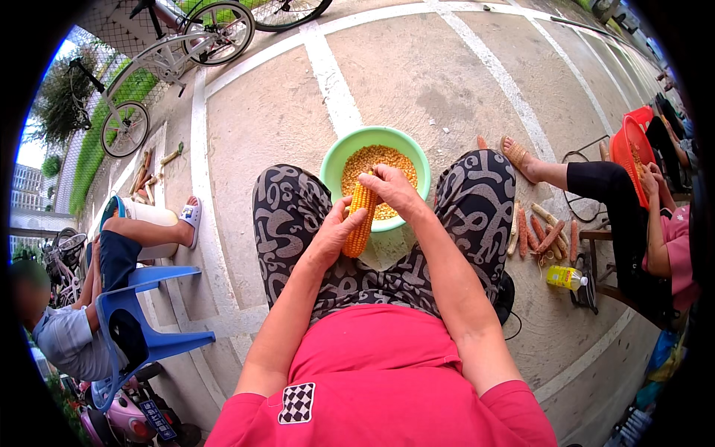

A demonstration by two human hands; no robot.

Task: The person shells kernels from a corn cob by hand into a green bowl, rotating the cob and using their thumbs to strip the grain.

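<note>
An ear of yellow corn (361, 215) is held tilted between my two hands, over the near edge of a light green plastic basin (422, 162). My left hand (337, 228) grips the lower part of the ear from the left side. Near its upper end, my right hand (389, 187) has thumb and fingers on the kernels. Loose corn kernels (385, 155) lie in the basin, which stands between my knees. My hands and the ear hide part of them.
Bare corn cobs (550, 234) and a yellow-labelled bottle (565, 277) lie on the ground at right. Beyond them a person sits with a red basin (628, 151). At left, another person sits on a blue plastic chair (151, 329) beside a white bucket (151, 215). Bicycles (162, 61) stand at upper left.
</note>
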